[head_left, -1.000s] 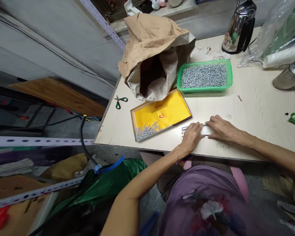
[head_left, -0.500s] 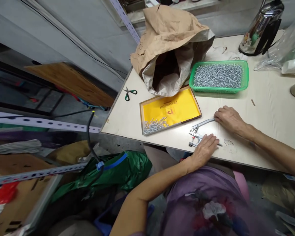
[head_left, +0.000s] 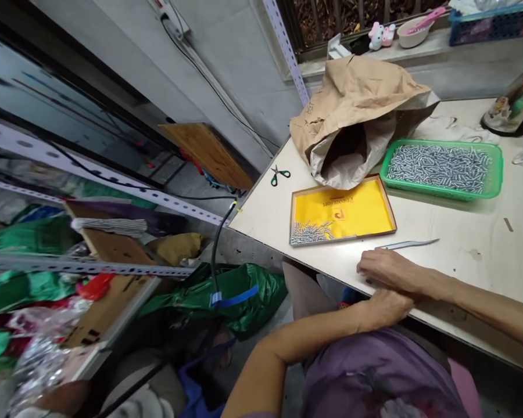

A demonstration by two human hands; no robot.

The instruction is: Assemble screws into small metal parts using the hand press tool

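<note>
A pair of grey hand pliers lies at the table's front edge. Only one long handle of the pliers (head_left: 412,244) shows, pointing right. My right hand (head_left: 387,270) covers the jaw end, its fingers curled over it. Close against the table edge, my left hand (head_left: 387,307) is closed under my right wrist, and whatever its fingers hold is hidden. Just beyond the hands, a shallow box (head_left: 361,212) with a yellow bottom holds small metal pins (head_left: 309,233) in its near left corner. A green basket (head_left: 495,174) full of similar metal pieces stands behind, to the right.
An open brown paper bag (head_left: 366,87) slumps at the back of the table. Small green-handled scissors (head_left: 280,174) lie near the left edge. A shiny kettle (head_left: 512,110) stands at the back right. Metal shelving (head_left: 113,186) and bags are on the left.
The view has swung left. My right hand has come from the upper handle tip to the jaw end of the pliers. My left hand, flat before, is now closed beneath my right wrist.
</note>
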